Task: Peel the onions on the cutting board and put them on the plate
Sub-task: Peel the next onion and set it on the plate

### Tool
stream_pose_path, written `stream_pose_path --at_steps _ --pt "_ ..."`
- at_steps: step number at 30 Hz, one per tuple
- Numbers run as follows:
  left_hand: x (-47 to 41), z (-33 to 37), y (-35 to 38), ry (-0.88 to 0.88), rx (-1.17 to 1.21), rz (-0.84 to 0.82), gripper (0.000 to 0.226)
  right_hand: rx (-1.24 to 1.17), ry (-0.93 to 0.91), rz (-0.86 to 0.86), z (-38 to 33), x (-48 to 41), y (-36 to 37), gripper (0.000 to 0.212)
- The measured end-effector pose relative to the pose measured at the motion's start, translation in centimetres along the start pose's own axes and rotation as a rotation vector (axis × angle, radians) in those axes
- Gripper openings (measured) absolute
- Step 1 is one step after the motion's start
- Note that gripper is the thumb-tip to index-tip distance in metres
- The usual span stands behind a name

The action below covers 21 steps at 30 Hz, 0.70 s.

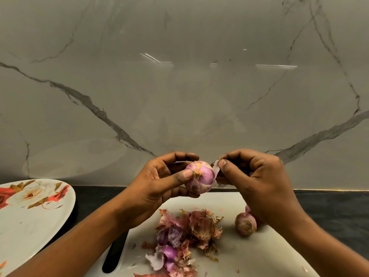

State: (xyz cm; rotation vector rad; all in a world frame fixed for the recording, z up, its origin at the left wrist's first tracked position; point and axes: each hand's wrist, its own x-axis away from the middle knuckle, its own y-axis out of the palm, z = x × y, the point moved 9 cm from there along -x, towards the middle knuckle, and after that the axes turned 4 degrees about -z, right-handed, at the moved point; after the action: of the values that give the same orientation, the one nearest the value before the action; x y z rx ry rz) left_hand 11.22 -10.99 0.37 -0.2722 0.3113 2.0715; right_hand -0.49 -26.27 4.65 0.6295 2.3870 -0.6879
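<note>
My left hand [159, 182] grips a small purple onion [200, 177] above the white cutting board [259, 254], thumb near its root end. My right hand [253, 176] pinches a thin strip of onion skin [216, 166] that still hangs from the onion's right side. An unpeeled onion [245, 223] lies on the board under my right wrist, and another onion [248, 208] peeks out behind it, mostly hidden. A pile of peeled skins [185, 236] covers the board's middle. The white plate with red flowers [30, 226] sits at the left; no onions show on its visible part.
The board lies on a dark counter [335, 208] against a marble wall [179, 96]. A black slot handle [115, 254] marks the board's left edge, close to the plate.
</note>
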Motion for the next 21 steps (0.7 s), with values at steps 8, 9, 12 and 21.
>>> stream_pose_path --at_steps 8,9,12,21 --pt "-0.3 0.5 0.0 0.014 0.181 -0.021 0.047 -0.558 0.375 0.054 2.5 -0.1 0.4 0.012" --pt "-0.3 0.5 -0.2 0.011 0.195 -0.021 0.047 -0.567 0.388 0.05 2.7 -0.2 0.3 0.013" --pt "-0.4 0.4 -0.7 0.002 0.189 0.012 0.046 -0.441 0.374 -0.027 2.6 -0.1 0.5 0.011" --pt "-0.3 -0.1 -0.9 -0.019 0.09 0.074 0.04 -0.071 0.12 -0.146 0.8 -0.1 0.7 0.014"
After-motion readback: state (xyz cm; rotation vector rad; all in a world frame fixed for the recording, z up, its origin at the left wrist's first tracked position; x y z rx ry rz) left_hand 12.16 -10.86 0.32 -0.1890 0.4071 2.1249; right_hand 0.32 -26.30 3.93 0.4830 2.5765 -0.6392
